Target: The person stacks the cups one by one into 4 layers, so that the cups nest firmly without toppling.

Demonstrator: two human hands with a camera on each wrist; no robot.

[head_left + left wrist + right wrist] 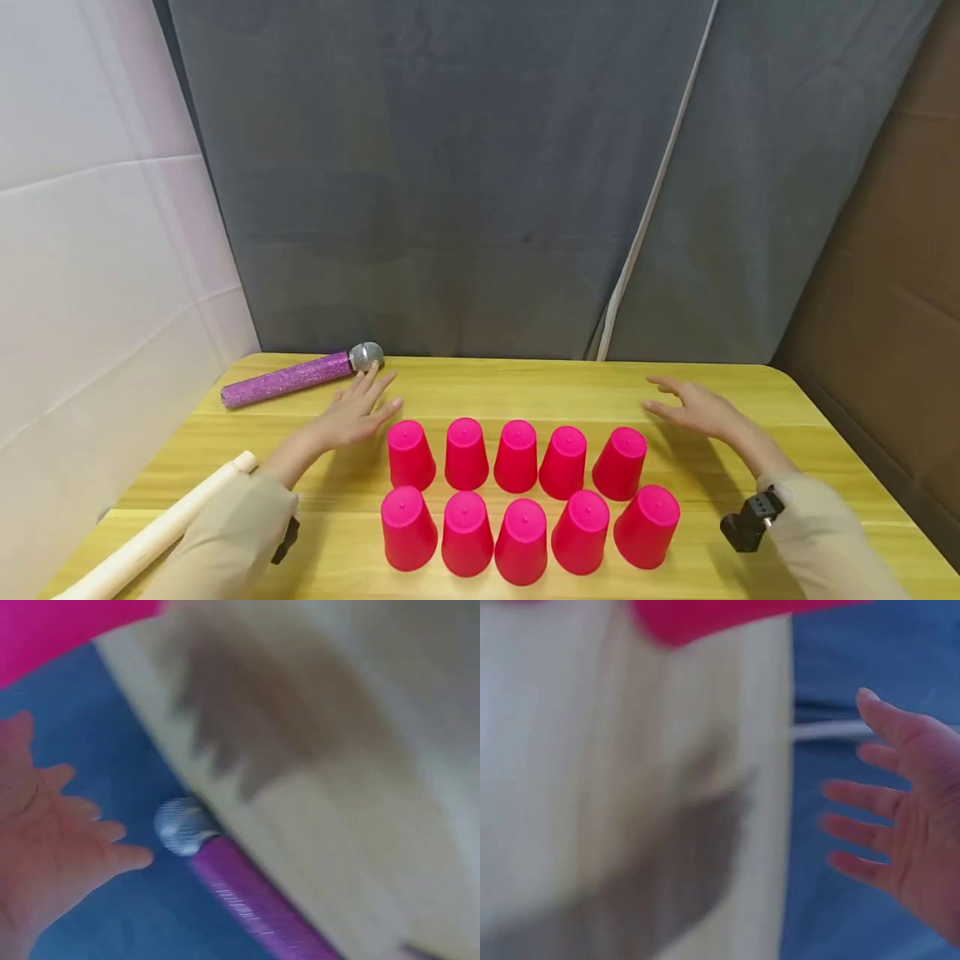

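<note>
left hand (352,415): fingers straight and spread, palm down over the table, holds nothing; sits just left of the back row of cups, near the microphone head. Left wrist view is blurred but shows the same open palm (45,840) with splayed fingers.
right hand (693,407): fingers straight and spread, palm down, holds nothing; hovers right of the back row, apart from the nearest cup. Right wrist view (907,832) shows the palm open, fingers apart.
pink cups (517,492): ten, all upside down, two rows of five at the table centre, between the two hands; cups in a row stand close side by side, whether touching I cannot tell.
back row (516,454): five cups, end ones nearest each hand.
front row (525,533): five cups, closer to the person, right end cup leaning outward in view.
microphone (300,377): purple glitter handle, silver head, lying on the table at far left, head just by the left fingertips; touching or not unclear.
wooden stick (161,529): pale, lies at the near left edge beside the left sleeve.
table (525,387): yellow wood grain.
backdrop (465,183): grey curtain behind.
</note>
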